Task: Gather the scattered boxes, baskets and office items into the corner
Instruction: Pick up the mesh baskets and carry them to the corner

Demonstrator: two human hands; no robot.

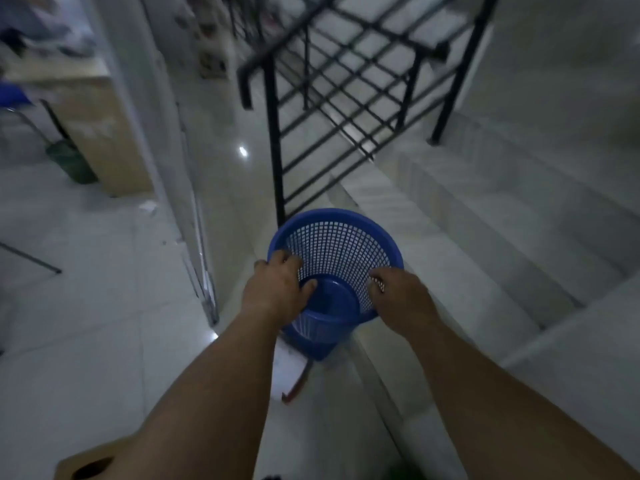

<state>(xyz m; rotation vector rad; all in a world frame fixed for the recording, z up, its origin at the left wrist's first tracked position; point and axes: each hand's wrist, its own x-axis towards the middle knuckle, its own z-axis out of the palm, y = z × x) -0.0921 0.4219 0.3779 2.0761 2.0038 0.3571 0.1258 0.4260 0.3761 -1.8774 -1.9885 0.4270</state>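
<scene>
Hazard: the basket (pixel 339 251), held only by its thin rim, could strike the railing (pixel 277 161) post just beyond the left grip (pixel 277 285) or the step (pixel 450 271) beside the right grip (pixel 398 296) and twist free. Both grips close on the rim, the left hooked over its near-left edge, the right curled on its near-right edge. The basket thus lies between and just ahead of the grips, over a white sheet (pixel 289 372) below them.

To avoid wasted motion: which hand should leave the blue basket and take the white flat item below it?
Left, probably: the white item lies below the left hand; the right hand holds the blue basket opposite.
</scene>
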